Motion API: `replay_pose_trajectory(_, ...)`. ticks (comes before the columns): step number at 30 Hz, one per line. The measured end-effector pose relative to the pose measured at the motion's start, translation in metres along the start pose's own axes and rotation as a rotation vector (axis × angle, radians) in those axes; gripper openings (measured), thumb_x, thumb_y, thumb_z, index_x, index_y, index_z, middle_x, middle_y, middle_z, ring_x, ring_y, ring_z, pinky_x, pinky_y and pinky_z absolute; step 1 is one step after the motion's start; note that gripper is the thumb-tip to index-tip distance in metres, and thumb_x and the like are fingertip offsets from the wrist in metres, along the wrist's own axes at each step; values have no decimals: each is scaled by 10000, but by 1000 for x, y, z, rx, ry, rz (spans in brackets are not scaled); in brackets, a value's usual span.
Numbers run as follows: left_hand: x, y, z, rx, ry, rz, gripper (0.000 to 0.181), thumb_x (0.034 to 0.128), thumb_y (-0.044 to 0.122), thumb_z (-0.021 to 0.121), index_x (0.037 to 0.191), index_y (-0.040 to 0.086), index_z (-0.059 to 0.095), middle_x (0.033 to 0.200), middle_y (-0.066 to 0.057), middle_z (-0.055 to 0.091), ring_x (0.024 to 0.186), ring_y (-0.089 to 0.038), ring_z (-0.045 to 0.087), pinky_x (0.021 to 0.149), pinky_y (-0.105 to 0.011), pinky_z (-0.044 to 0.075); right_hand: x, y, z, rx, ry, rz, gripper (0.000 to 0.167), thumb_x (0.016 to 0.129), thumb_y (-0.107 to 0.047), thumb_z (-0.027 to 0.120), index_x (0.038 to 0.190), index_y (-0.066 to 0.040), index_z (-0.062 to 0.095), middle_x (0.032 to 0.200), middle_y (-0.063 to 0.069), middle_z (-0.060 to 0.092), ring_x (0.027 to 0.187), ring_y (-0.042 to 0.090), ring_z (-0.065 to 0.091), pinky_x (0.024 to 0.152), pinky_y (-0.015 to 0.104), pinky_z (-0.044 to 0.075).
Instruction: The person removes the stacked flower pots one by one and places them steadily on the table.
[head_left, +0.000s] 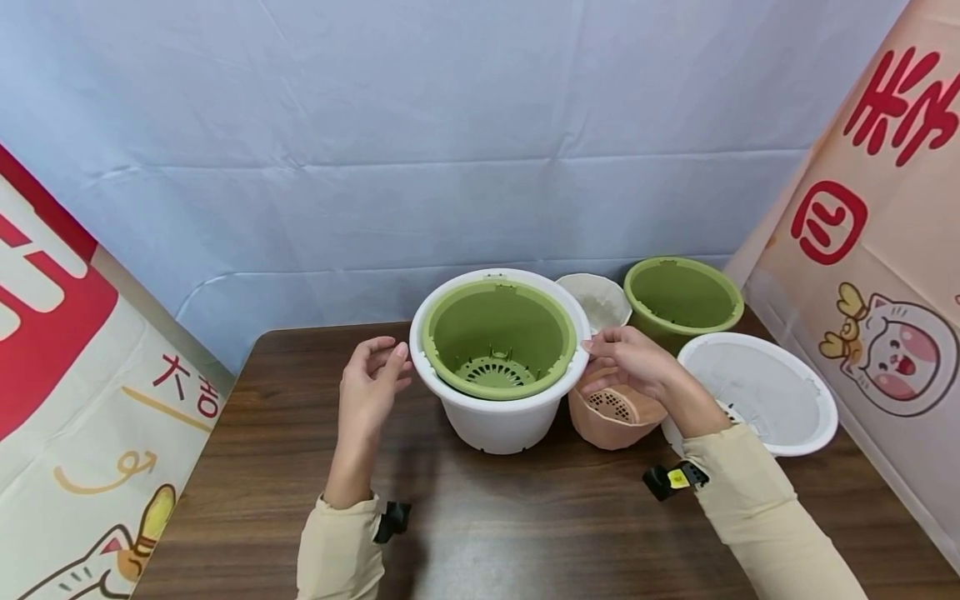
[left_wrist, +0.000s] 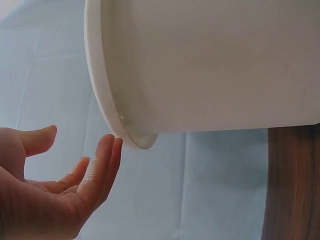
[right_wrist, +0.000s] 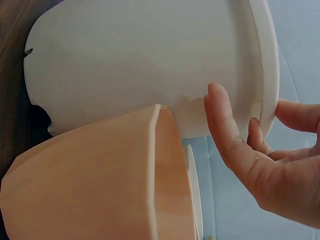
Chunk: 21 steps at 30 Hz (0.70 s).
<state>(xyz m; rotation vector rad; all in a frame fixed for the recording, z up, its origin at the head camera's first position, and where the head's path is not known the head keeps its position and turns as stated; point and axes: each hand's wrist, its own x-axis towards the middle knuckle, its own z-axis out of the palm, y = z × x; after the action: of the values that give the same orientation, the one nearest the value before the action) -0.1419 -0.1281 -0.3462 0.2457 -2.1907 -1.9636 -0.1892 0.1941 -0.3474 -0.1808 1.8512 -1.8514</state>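
Note:
In the head view a white flowerpot [head_left: 491, 426] stands upright on the table, and a green pot [head_left: 501, 321] with a slotted bottom sits inside it. My left hand [head_left: 372, 379] is at the white pot's left side with its fingers loosely bent and thumb apart. The left wrist view shows that hand's fingertips [left_wrist: 106, 142] right by the rim, holding nothing. On the other side my right hand [head_left: 628, 360] pinches the rim [right_wrist: 267, 55] between thumb and finger, while another finger extends along the pot's outer wall. A peach pot [head_left: 611, 432] stands under this hand.
Behind the peach pot is a small cream pot [head_left: 600, 302]. Further right stand another green pot [head_left: 682, 296] and a wide white pot [head_left: 765, 392]. The brown wooden table [head_left: 300, 467] meets a pale blue cloth [head_left: 337, 208] at the back, with printed cloths on both sides.

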Motion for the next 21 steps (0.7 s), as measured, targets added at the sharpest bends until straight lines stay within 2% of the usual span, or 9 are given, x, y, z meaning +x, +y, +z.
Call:
replay_pose_trajectory(7,3,6,0,12,-12,31,341,898,153,594,1182,0,484,1117,-178,584,979,-292,587,735,-284,552,0,1,0,3,-4,-5,165,960,-58,395,996,102,387,792,140,584,761,256,639,753,439,542)
replay_pose_trajectory(14,5,12,-1,76,-54,49,394,900,183,595,1225,8,457,1152,-161,567,1034,-227,564,817,-341,528,1,2,-1,10,1,3,162,959,-62,394,993,96,380,751,123,553,762,259,640,757,437,541)
replay_pose_trajectory(17,7,15,0,87,-62,68,419,896,177,600,1237,-17,451,1152,-181,566,1036,-244,566,840,-388,516,2,3,-1,10,5,8,155,958,-61,393,989,90,376,733,113,525,760,252,639,757,436,540)
replay_pose_trajectory(21,8,19,2,135,-80,74,424,893,193,605,1238,-3,456,1154,-169,571,1034,-241,570,834,-372,518,3,3,-1,7,13,11,146,958,-60,390,982,84,382,759,130,539,758,248,636,761,444,537)
